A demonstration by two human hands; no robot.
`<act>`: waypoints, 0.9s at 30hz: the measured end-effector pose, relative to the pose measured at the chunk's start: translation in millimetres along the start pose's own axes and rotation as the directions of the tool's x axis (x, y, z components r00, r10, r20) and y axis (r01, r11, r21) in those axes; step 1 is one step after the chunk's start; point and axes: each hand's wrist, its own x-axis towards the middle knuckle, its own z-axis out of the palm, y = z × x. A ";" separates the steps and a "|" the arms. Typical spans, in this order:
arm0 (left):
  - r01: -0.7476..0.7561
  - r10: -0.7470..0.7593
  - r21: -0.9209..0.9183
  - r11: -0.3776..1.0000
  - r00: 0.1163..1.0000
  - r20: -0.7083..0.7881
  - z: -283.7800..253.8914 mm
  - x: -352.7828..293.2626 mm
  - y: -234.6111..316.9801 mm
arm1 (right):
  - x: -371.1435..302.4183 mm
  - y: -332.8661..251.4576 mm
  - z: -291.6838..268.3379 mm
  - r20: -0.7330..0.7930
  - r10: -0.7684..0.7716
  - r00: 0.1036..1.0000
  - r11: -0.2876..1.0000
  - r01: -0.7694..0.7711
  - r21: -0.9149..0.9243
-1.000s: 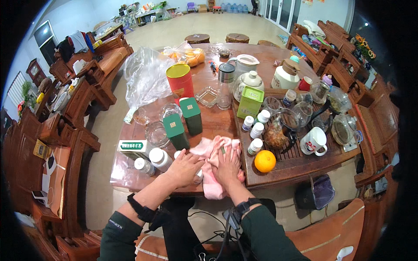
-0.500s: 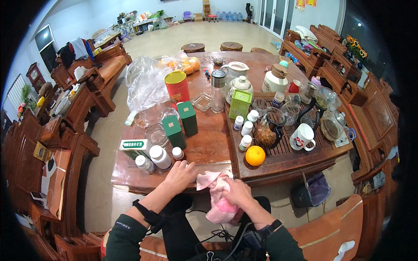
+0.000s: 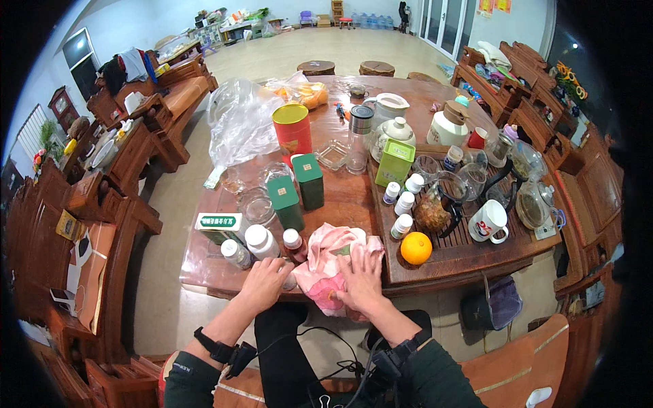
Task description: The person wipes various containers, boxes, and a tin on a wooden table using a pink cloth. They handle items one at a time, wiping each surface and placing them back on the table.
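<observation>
When compared with half a second ago, find a clear change in the pink cloth [image 3: 320,262]: then gathered under the right hand and largely beyond the front edge, now laid more open on the table [image 3: 345,204], with only the lower part hanging over. See the right hand [image 3: 362,279] flat on top, with fingers well spread, pressing and not gripping. Note the left hand [image 3: 265,282] moved somewhat leftward, now just in front of the white bottles [image 3: 260,240], with fingers loosely bent; cannot tell about anything pinched or touched under the palm. Judge this as a passing from gathering the cloth to flattening, with bottles left standing alongside.

About writing, observe pale characters on the dark green band of the white-and-green box [image 3: 219,233], and a large red mark on the white mug [image 3: 488,221]. Find small pale labels on the lids of the dark green tins [image 3: 284,197], too tiny for reading. On the light green tin [image 3: 394,163], notice a paler panel with small lettering. On the small bottles [image 3: 402,226] at the left side of the wooden tray [image 3: 462,260], see coloured labels, partly turned away. On the left sleeve [image 3: 190,384], notice faint pale letters.
</observation>
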 end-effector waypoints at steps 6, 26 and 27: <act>-0.093 0.087 -0.092 0.991 0.994 -0.068 -2.6 3.3 13.1 | 26.2 -6.2 62.2 -0.328 0.021 0.944 0.992 0.021 0.124; -0.091 0.100 -0.276 0.957 0.995 0.017 6.9 60.4 41.4 | 230.4 58.1 21.7 -0.333 0.267 0.904 0.958 -0.212 0.191; -0.079 0.085 -0.267 0.960 0.996 0.011 3.3 60.0 42.4 | 223.4 59.7 21.4 -0.307 0.278 0.910 0.956 -0.233 0.176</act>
